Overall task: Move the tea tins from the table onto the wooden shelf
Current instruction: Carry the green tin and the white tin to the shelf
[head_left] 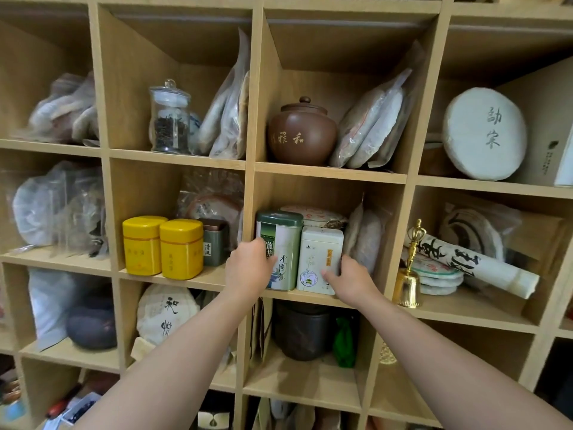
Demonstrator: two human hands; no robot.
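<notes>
1. Head view: both arms reach into a middle cubby of the wooden shelf [328, 176], where two tea tins stand upright side by side at the front edge.
2. The left hand [248, 268] grips the green tin [280, 243] round its left side, fingers curled on its front.
3. The right hand [348, 279] holds the white tin [319, 256], thumb on its front, fingers behind its right edge.
4. Next cubby left: two yellow tins [162, 246] and a small dark tin [214, 242].
</notes>
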